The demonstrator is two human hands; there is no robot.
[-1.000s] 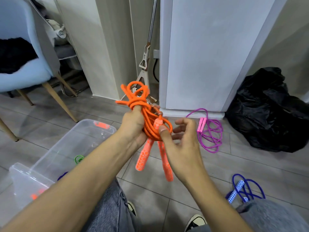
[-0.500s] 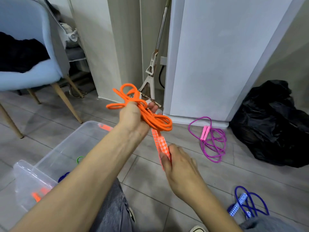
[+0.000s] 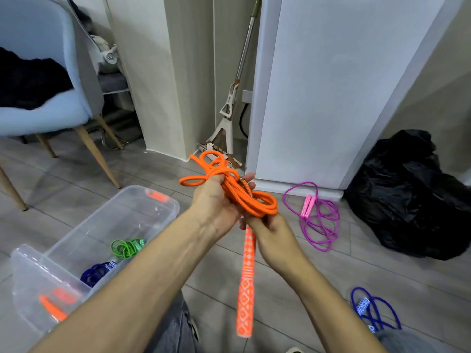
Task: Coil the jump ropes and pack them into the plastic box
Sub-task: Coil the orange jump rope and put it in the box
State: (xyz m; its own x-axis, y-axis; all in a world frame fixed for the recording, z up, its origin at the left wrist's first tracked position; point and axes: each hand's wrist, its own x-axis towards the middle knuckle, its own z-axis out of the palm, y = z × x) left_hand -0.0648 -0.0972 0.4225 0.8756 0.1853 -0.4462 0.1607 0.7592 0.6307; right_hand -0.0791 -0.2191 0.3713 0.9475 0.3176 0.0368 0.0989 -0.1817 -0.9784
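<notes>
My left hand [image 3: 216,202] grips a bundle of orange jump rope [image 3: 257,202], with loops sticking out above the fist. My right hand [image 3: 270,233] sits just under the coil and holds the top of an orange patterned handle [image 3: 246,289], which hangs straight down. The clear plastic box [image 3: 163,215] lies on the floor at the left; inside it are a green rope [image 3: 126,247] and a dark blue rope [image 3: 98,272]. A purple rope [image 3: 318,220] with pink handles lies loose on the floor at the right. Another blue rope [image 3: 372,310] lies at the lower right.
The box's clear lid [image 3: 46,294] with orange clips rests at the lower left. A blue chair [image 3: 48,72] stands at the left, a mop [image 3: 229,118] leans in the corner, a white cabinet [image 3: 331,85] is behind, and a black bag [image 3: 407,197] sits at the right.
My right hand slid up the orange handle to just under the coil, so the handle now hangs below it. The left hand kept its grip on the bundle.
</notes>
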